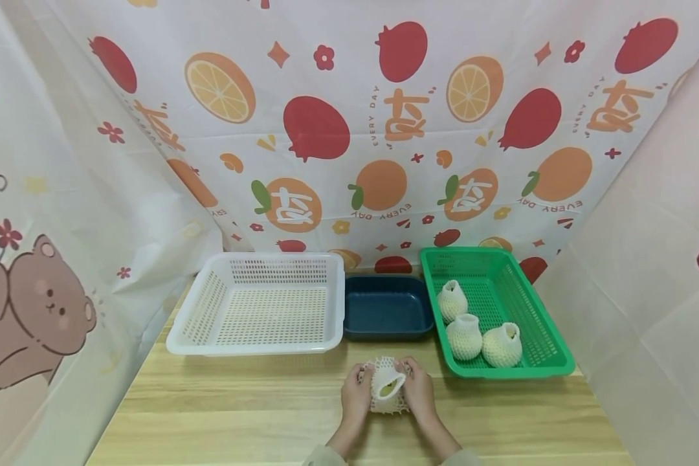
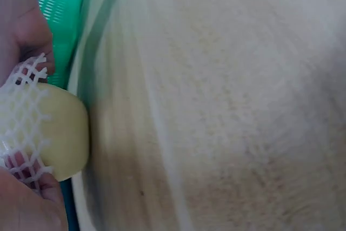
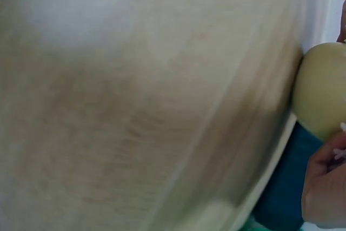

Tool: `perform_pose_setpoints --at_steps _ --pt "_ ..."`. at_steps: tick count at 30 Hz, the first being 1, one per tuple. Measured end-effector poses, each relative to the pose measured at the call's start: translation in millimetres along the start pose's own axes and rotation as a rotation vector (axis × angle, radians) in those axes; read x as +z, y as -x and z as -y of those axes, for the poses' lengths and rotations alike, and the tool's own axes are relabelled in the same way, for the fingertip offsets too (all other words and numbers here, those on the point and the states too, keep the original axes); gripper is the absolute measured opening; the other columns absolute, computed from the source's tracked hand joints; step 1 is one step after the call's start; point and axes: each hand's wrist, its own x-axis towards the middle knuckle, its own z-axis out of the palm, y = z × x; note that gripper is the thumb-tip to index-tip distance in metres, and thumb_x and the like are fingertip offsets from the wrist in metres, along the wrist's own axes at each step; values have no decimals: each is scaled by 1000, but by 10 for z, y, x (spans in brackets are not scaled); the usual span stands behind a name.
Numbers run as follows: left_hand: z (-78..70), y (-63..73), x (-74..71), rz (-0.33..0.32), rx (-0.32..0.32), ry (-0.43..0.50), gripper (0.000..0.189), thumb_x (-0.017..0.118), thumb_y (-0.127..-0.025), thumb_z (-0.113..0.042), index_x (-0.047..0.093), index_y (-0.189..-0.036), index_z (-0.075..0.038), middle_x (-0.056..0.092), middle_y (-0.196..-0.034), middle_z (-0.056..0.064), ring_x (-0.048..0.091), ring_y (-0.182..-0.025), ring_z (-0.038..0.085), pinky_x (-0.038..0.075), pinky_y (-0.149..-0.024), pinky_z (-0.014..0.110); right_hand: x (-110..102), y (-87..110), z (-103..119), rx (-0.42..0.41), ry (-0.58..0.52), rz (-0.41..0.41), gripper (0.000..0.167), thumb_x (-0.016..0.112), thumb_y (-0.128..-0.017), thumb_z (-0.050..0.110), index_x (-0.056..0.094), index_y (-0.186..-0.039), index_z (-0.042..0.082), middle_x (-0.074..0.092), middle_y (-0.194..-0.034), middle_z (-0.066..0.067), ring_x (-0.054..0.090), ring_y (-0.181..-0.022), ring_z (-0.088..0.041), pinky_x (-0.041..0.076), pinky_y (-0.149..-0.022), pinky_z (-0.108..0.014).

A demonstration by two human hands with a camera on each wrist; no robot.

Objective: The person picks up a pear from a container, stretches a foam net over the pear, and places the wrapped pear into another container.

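At the front of the table a pale yellow round fruit (image 2: pixel 67 133) sits partly inside a white foam net sleeve (image 1: pixel 387 404). My left hand (image 1: pixel 356 395) pinches the net's edge on the left side, and my right hand (image 1: pixel 419 391) pinches it on the right. In the left wrist view the net (image 2: pixel 24 117) covers only part of the fruit, and its smooth bottom is bare. The right wrist view shows the bare fruit (image 3: pixel 324 90) at the right edge, with my right hand's fingers (image 3: pixel 324 158) against it. The fruit's top is mostly hidden by the net.
A green basket (image 1: pixel 536 304) at the right holds three net-wrapped fruits (image 1: pixel 465 336). A white basket (image 1: pixel 175 336) stands at the left. Between them is a dark blue tray (image 1: pixel 389 310). Printed cloth (image 1: pixel 349 84) hangs behind the wooden table (image 1: pixel 239 414).
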Motion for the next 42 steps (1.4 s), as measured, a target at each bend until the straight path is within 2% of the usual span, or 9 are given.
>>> perform_pose_setpoints --at_steps 7,10,15,19,23,27,32,36,42 --pt "138 -41 38 23 -92 124 24 54 -94 -23 64 -93 -1 63 -91 11 56 -83 25 47 -72 40 49 -67 -180 106 -174 67 21 58 -91 23 66 -85 5 59 -71 -3 52 -63 -15 45 -60 -31" --pt "185 -54 43 29 -103 155 24 52 -95 -21 63 -92 1 62 -90 11 56 -82 24 47 -72 39 59 -82 -227 108 -198 86 20 56 -93 19 67 -86 3 63 -79 -6 55 -71 -17 46 -64 -32" --pt "231 -86 56 9 -86 98 23 53 -94 -20 63 -87 -1 60 -80 6 54 -72 19 45 -62 34 59 -90 -272 108 -187 98 21 53 -94 15 68 -92 0 66 -95 -12 59 -86 -24 48 -72 -35" --pt "274 -107 62 -31 -39 4 20 57 -92 -20 65 -84 -3 63 -80 7 57 -72 21 47 -64 36 61 -101 -304 100 -161 101 19 54 -93 13 68 -91 0 66 -93 -12 59 -88 -26 48 -73 -37" --pt "299 -122 51 -47 26 -75 17 60 -90 -17 65 -80 -5 65 -80 7 59 -73 24 48 -65 39 55 -111 -324 75 -111 110 18 55 -92 12 69 -89 1 66 -91 -10 59 -87 -26 48 -73 -37" --pt "300 -140 30 -43 99 -161 14 63 -88 -14 64 -77 -6 64 -75 5 57 -66 20 46 -60 36 34 -116 -329 8 -22 121 18 54 -93 11 69 -88 1 66 -89 -11 61 -84 -28 49 -73 -41" --pt "292 -160 4 -8 132 -270 12 65 -86 -14 62 -76 -7 60 -68 0 52 -60 14 43 -54 32 17 -112 -333 -47 94 128 17 55 -92 10 68 -84 6 67 -86 -10 62 -80 -28 49 -72 -44" --pt "298 -166 -8 5 180 -363 14 67 -84 -15 58 -75 -8 55 -66 0 52 -58 16 42 -50 31 16 -104 -339 -93 213 127 11 57 -91 11 64 -82 8 65 -81 -8 61 -71 -24 49 -62 -39" --pt "320 -167 -16 -23 274 -443 19 70 -81 -14 53 -73 -9 51 -63 -1 53 -55 19 41 -45 31 10 -106 -338 -138 379 125 11 59 -90 15 59 -80 10 59 -69 -3 48 -51 -13 41 -47 -30"
